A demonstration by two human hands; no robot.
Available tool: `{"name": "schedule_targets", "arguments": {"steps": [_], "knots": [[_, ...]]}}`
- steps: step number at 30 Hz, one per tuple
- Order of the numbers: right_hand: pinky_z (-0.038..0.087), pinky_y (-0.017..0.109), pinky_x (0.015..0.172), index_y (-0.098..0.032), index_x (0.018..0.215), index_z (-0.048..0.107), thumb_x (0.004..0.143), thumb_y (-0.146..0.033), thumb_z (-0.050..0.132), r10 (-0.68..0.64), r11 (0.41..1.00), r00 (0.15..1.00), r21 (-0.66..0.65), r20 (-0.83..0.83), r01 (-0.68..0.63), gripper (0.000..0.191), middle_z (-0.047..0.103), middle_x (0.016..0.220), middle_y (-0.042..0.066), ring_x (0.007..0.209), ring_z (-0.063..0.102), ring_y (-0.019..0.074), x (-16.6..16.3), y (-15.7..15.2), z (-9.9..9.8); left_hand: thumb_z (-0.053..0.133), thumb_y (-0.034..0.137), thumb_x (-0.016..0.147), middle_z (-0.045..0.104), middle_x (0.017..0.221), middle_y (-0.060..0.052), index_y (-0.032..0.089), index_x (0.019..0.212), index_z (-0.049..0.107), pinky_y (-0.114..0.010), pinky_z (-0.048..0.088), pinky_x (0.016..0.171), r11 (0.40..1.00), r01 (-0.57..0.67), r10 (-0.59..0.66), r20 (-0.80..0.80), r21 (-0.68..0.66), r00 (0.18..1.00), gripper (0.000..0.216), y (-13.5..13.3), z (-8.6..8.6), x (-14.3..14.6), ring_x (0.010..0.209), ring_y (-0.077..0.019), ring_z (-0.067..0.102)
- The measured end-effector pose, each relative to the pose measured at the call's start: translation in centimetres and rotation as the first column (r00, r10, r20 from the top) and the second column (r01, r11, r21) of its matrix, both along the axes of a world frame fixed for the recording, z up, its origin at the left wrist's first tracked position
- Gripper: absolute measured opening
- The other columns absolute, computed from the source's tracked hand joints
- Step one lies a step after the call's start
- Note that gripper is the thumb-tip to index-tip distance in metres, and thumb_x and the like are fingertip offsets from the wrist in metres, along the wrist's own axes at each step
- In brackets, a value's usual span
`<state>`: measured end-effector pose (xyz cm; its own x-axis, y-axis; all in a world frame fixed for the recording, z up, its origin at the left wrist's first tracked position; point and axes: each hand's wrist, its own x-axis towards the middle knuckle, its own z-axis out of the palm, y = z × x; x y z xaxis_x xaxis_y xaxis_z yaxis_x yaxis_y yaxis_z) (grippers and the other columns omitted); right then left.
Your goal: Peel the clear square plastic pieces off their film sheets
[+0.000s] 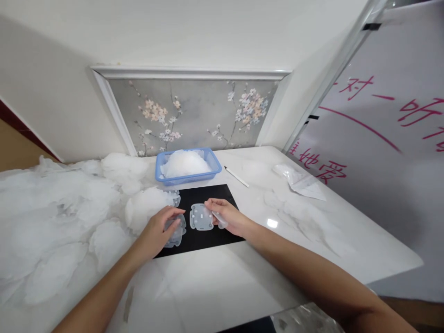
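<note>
My right hand (pixel 225 215) is closed around a small translucent plastic piece (pixel 221 221) above the black mat (pixel 197 240). Just left of its fingertips, a flat frosted plastic plate (pixel 201 217) with rounded corners and small white spots lies on the mat; whether the fingers touch it is unclear. My left hand (pixel 161 231) rests at the mat's left edge, thumb and fingers apart. Beneath and beside it are similar clear plastic plates (pixel 178 236), partly hidden by the hand. Another clear plate (pixel 176 198) shows at the mat's upper left corner.
Behind the mat stands a blue plastic basket (pixel 189 178) heaped with whitish translucent material. More of such cloudy white heaps (pixel 62 217) cover the table's left side. A white pen (pixel 237 176) lies right of the basket, and a clear plastic bag (pixel 301 182) sits farther right.
</note>
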<state>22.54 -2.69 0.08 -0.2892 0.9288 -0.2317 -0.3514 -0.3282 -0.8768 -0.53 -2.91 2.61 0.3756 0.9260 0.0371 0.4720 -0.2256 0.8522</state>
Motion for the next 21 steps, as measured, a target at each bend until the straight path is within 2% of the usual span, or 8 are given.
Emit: {"name": "schedule_targets", "arguments": {"steps": [6,11,13,14,16,18,19,21], "knots": [[0.033,0.02,0.044,-0.018,0.061,0.052,0.067,-0.051,0.078,-0.012,1.0,0.999,0.02,0.031,0.012,0.043,0.055,0.05,-0.003,0.044,0.046,0.0071,0.6,0.2,0.1,0.065,0.035,0.079,0.067,0.105,-0.007,0.028,0.101,0.073,-0.029,0.048,0.067,0.998,0.05,-0.048,0.048,-0.037,0.998,0.025,-0.6,0.3,0.9,0.088,-0.0244,0.061],[0.037,0.02,0.045,-0.018,0.062,0.053,0.067,-0.053,0.076,0.019,0.998,0.999,0.059,0.049,-0.022,0.042,0.057,0.05,-0.003,0.044,0.049,0.0076,0.6,0.0,0.3,0.063,0.034,0.08,0.067,0.107,-0.007,0.029,0.099,0.074,-0.033,0.048,0.08,0.997,0.076,-0.075,-0.05,0.011,0.996,0.022,-0.2,0.5,0.6,0.096,-0.0269,0.061],[0.037,0.02,0.043,-0.018,0.063,0.053,0.068,-0.051,0.075,-0.046,0.995,0.998,0.085,0.047,0.042,0.04,0.056,0.05,-0.003,0.043,0.049,0.0076,1.1,0.4,0.2,0.063,0.034,0.079,0.066,0.111,-0.007,0.03,0.1,0.074,-0.038,0.046,0.091,0.995,0.091,-0.087,-0.09,0.041,0.992,0.024,0.1,0.5,0.1,0.104,-0.0285,0.059],[0.038,0.02,0.043,-0.018,0.064,0.054,0.069,-0.049,0.075,-0.13,0.987,0.991,0.104,0.033,0.126,0.037,0.055,0.05,-0.004,0.043,0.049,0.0077,1.5,0.7,0.0,0.064,0.033,0.078,0.066,0.112,-0.006,0.031,0.101,0.074,-0.039,0.044,0.094,0.994,0.096,-0.089,-0.112,0.058,0.99,0.025,0.2,0.6,-0.3,0.106,-0.0292,0.058],[0.04,0.019,0.042,-0.019,0.068,0.054,0.07,-0.042,0.074,-0.39,0.913,0.92,0.119,-0.031,0.391,0.03,0.055,0.052,-0.004,0.044,0.051,0.008,3.0,1.8,-0.3,0.066,0.032,0.075,0.066,0.113,-0.006,0.031,0.102,0.074,-0.042,0.043,0.096,0.991,0.101,-0.085,-0.162,0.092,0.983,0.028,0.4,0.7,-0.9,0.108,-0.0303,0.057],[0.047,0.018,0.046,-0.02,0.072,0.053,0.072,-0.031,0.071,-0.66,0.74,0.742,0.069,-0.119,0.669,0.022,0.058,0.06,-0.003,0.053,0.058,0.0092,4.9,3.1,-0.7,0.069,0.028,0.071,0.067,0.11,-0.006,0.031,0.1,0.074,-0.042,0.045,0.092,0.988,0.112,-0.091,-0.185,0.105,0.978,0.03,0.5,0.8,-1.3,0.104,-0.0308,0.058],[0.05,0.017,0.05,-0.02,0.073,0.051,0.073,-0.026,0.069,-0.753,0.644,0.64,0.025,-0.156,0.764,0.018,0.059,0.064,-0.002,0.06,0.063,0.0102,5.8,3.7,-0.9,0.07,0.027,0.069,0.068,0.107,-0.006,0.031,0.098,0.075,-0.041,0.046,0.09,0.987,0.12,-0.101,-0.177,0.103,0.979,0.03,0.5,0.7,-1.4,0.101,-0.0307,0.058],[0.056,0.017,0.059,-0.021,0.075,0.047,0.075,-0.018,0.062,-0.853,0.499,0.482,-0.043,-0.201,0.866,0.015,0.061,0.074,0.0,0.074,0.068,0.0113,7.4,4.8,-1.1,0.07,0.024,0.068,0.069,0.103,-0.006,0.032,0.095,0.076,-0.039,0.046,0.086,0.986,0.138,-0.123,-0.152,0.093,0.981,0.029,0.6,0.5,-1.5,0.096,-0.0301,0.058]]}}
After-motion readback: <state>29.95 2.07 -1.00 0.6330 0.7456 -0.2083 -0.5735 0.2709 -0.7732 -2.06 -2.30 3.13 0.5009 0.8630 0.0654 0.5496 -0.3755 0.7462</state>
